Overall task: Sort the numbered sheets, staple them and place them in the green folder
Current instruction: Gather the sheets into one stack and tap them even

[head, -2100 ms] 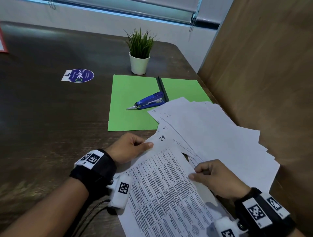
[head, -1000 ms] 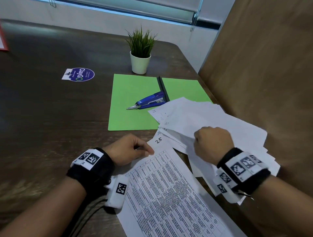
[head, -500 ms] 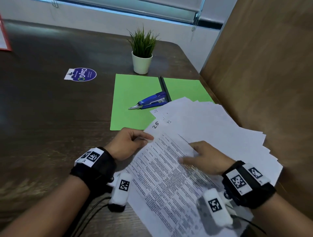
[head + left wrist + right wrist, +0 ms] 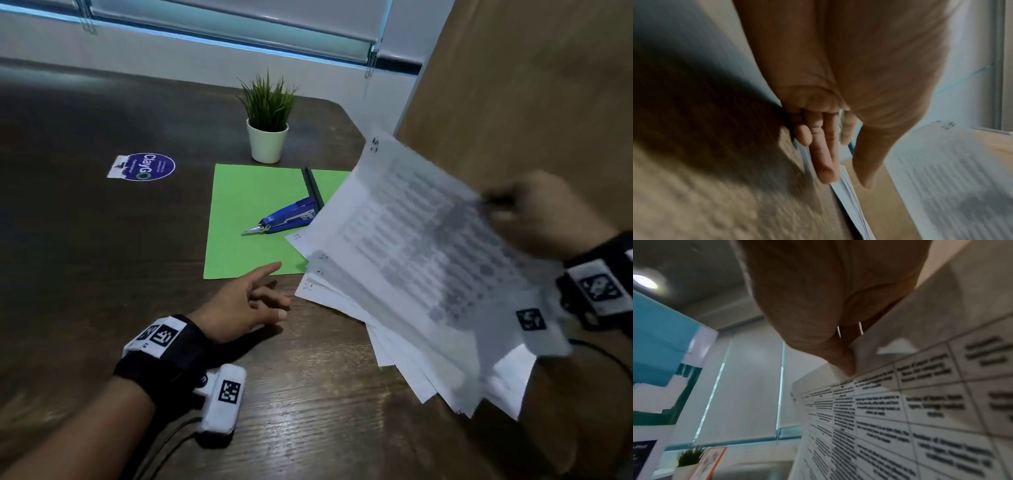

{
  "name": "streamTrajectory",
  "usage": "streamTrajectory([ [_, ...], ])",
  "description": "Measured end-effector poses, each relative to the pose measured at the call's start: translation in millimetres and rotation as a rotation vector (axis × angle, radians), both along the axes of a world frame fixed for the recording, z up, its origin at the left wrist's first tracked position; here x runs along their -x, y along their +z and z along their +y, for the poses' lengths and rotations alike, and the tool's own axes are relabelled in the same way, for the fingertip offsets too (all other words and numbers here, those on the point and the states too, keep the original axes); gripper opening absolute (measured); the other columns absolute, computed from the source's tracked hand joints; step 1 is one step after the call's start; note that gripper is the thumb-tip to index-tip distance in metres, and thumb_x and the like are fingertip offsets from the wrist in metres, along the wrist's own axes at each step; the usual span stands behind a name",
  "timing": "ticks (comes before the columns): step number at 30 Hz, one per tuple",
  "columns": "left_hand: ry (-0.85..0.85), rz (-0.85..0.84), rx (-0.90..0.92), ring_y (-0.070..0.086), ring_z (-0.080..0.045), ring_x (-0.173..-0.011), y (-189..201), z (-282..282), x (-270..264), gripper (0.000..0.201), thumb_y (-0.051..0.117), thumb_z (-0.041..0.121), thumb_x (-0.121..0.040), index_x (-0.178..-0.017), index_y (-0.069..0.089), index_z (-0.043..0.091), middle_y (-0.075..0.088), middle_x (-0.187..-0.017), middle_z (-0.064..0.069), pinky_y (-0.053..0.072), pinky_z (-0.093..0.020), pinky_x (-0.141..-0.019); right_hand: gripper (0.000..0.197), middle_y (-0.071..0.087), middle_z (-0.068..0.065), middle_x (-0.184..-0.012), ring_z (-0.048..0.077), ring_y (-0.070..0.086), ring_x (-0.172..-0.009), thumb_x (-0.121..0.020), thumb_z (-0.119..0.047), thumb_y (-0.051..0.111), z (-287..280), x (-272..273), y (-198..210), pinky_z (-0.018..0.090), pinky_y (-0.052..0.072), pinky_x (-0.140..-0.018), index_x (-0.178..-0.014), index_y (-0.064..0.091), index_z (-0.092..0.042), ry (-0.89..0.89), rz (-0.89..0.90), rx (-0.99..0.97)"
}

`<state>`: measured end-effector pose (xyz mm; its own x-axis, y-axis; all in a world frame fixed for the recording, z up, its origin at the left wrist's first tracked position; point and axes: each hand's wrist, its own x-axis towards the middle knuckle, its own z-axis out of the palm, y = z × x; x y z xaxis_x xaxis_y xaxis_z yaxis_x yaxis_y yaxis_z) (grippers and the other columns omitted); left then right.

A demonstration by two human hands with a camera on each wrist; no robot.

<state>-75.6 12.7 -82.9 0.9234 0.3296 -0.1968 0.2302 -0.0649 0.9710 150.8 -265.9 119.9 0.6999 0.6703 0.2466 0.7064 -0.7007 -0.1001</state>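
My right hand (image 4: 534, 212) pinches a printed sheet (image 4: 421, 240) by its edge and holds it lifted and tilted over the fanned pile of white sheets (image 4: 394, 329) at the table's right side. In the right wrist view the thumb (image 4: 846, 368) presses on the sheet's printed table (image 4: 900, 410). My left hand (image 4: 253, 301) rests on the table left of the pile, fingers straight and empty; the left wrist view shows its fingers (image 4: 824, 159) close to the pile's edge (image 4: 846, 194). The open green folder (image 4: 246, 219) lies beyond, with the blue stapler (image 4: 284, 217) on it.
A small potted plant (image 4: 268, 116) stands behind the folder. A round purple sticker (image 4: 144, 167) lies on the dark wooden table (image 4: 102, 274) at the left. A brown partition wall (image 4: 531, 85) rises close along the right side.
My right hand has lifted the printed sheet off the table and swung it up to the right. My left hand has let go of the sheet and now lies open.
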Motion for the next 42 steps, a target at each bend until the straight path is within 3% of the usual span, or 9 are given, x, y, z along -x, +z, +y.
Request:
streamTrajectory([
  [3,-0.028,0.038,-0.007,0.064,-0.021,-0.092,-0.5,-5.9,-1.2,0.062,0.074,-0.004,-0.085,-0.137,0.054,0.023,0.074,-0.106,-0.008,0.059,-0.031,-0.083,0.020,0.072,0.027,-0.085,0.043,0.068,-0.077,-0.091,-0.019,0.059,-1.8,-7.1,55.6,0.046,0.055,-0.078,-0.092,0.078,-0.011,-0.003,-0.196,-0.055],
  [6,-0.062,0.078,-0.035,0.069,-0.015,-0.091,2.9,-14.0,-2.9,0.052,0.072,-0.001,-0.088,-0.135,0.056,0.016,0.071,-0.113,-0.011,0.056,-0.021,-0.079,0.039,0.072,0.025,-0.092,0.046,0.066,-0.075,-0.079,-0.043,0.042,5.9,4.9,69.4,0.054,0.056,-0.078,-0.100,0.071,-0.026,-0.007,-0.238,-0.034],
  [9,-0.046,0.114,0.053,0.072,-0.013,-0.068,10.4,-30.9,-3.3,0.047,0.067,0.002,-0.093,-0.137,0.053,0.013,0.070,-0.119,-0.007,0.054,-0.018,-0.064,0.025,0.065,0.017,-0.073,0.040,0.058,-0.063,-0.089,-0.023,0.053,24.4,34.9,21.3,0.037,0.049,-0.059,-0.102,0.075,-0.026,0.027,-0.274,0.164],
  [12,-0.036,0.135,0.179,0.073,-0.020,-0.063,15.6,-55.4,-3.5,0.050,0.063,0.007,-0.096,-0.143,0.046,0.014,0.066,-0.127,0.000,0.047,-0.020,-0.054,0.027,0.070,0.010,-0.093,0.036,0.065,-0.085,-0.091,-0.020,0.048,40.4,60.7,-52.2,0.033,0.036,-0.063,-0.109,0.067,-0.027,0.018,-0.204,0.409],
  [16,0.029,0.152,0.324,0.074,-0.027,-0.067,18.3,-77.0,-12.8,0.071,0.064,0.008,-0.096,-0.155,0.026,0.021,0.055,-0.145,-0.004,0.048,-0.027,-0.052,0.043,0.068,0.005,-0.115,0.028,0.064,-0.106,-0.098,-0.057,0.041,50.2,65.2,-128.8,0.033,0.042,-0.077,-0.111,0.063,-0.022,0.041,0.155,0.660],
  [21,0.119,0.154,0.359,0.074,-0.040,-0.089,24.9,-76.1,-33.7,0.100,0.073,0.016,-0.091,-0.159,0.003,0.039,0.027,-0.165,-0.001,0.053,-0.036,-0.066,0.052,0.067,-0.005,-0.126,0.021,0.059,-0.118,-0.094,-0.066,0.044,47.5,21.8,-115.0,0.033,0.046,-0.091,-0.128,0.060,-0.030,-0.014,0.224,0.421],
  [28,0.070,0.336,-0.433,0.048,-0.024,-0.136,25.0,-51.8,-38.7,0.120,0.090,0.031,-0.068,-0.159,0.011,0.034,0.034,-0.155,-0.004,0.042,-0.038,-0.112,0.051,0.066,0.008,-0.123,0.025,0.059,-0.104,-0.091,-0.057,0.058,25.6,-105.6,-115.4,0.031,0.041,-0.084,-0.123,0.064,-0.018,-0.283,0.441,0.188],
  [37,0.017,0.513,-0.817,0.059,-0.034,-0.116,28.0,-42.3,-79.4,0.087,0.075,0.042,-0.082,-0.150,0.023,0.026,0.042,-0.135,-0.009,0.052,-0.043,-0.096,0.066,0.054,0.019,-0.141,0.036,0.053,-0.125,-0.093,-0.046,0.063,36.5,-140.3,-167.5,0.036,0.042,-0.099,-0.139,0.049,-0.001,-0.459,0.539,0.062],
  [42,0.074,0.541,-0.810,0.061,-0.028,-0.114,26.9,-36.4,-81.9,0.070,0.069,0.046,-0.086,-0.142,0.040,0.017,0.060,-0.130,-0.007,0.052,-0.039,-0.094,0.088,0.060,0.015,-0.131,0.038,0.054,-0.122,-0.069,-0.073,0.071,40.1,-151.4,-177.0,0.042,0.048,-0.099,-0.128,0.054,-0.010,-0.538,0.503,0.076],
])
